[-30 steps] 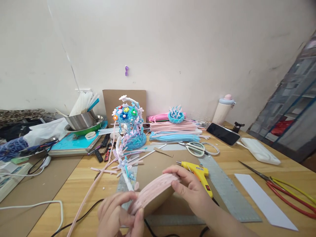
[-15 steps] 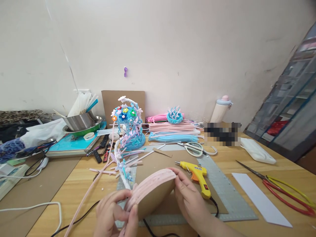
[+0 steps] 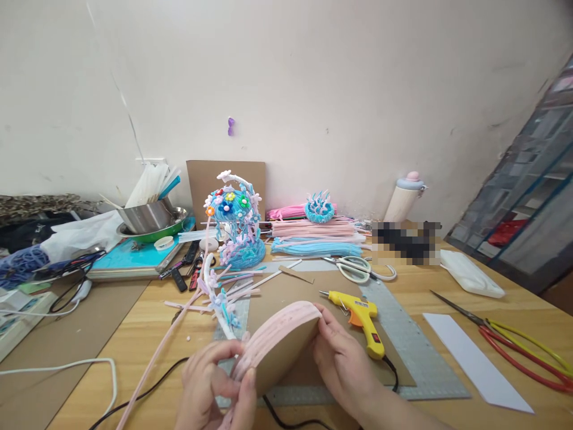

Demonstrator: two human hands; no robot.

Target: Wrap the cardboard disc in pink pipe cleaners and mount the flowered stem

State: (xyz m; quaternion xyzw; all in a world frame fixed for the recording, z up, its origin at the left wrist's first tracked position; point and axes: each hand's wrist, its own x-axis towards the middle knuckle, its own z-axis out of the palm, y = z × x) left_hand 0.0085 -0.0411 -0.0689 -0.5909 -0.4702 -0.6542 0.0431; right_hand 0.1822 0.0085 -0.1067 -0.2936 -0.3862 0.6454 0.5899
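Note:
Both hands hold a curved piece of cardboard (image 3: 286,357) whose rim is covered with rows of pale pink pipe cleaner (image 3: 278,327). My left hand (image 3: 215,382) pinches its near left end, thumb in front and fingers behind. The far right end is gripped between thumb and fingers of my right hand (image 3: 342,358). Just beyond my right hand lies a yellow glue gun (image 3: 364,316) on its side. A white stem with lilac and blue pipe-cleaner flowers (image 3: 221,304) lies behind my left hand. One long pink pipe cleaner (image 3: 161,352) runs down past it on the left.
A blue flowered pipe-cleaner ornament (image 3: 237,233) stands behind, beside pink and blue pipe-cleaner bundles (image 3: 320,246). White-handled scissors (image 3: 353,269) lie on the grey cutting mat (image 3: 389,322). At right are red-and-yellow-handled scissors (image 3: 514,352), a white strip (image 3: 477,361) and a bottle (image 3: 398,200).
The view has shifted slightly, so things on the table sit a little further right. Both hands keep their hold on the pink-edged cardboard piece, which has barely moved.

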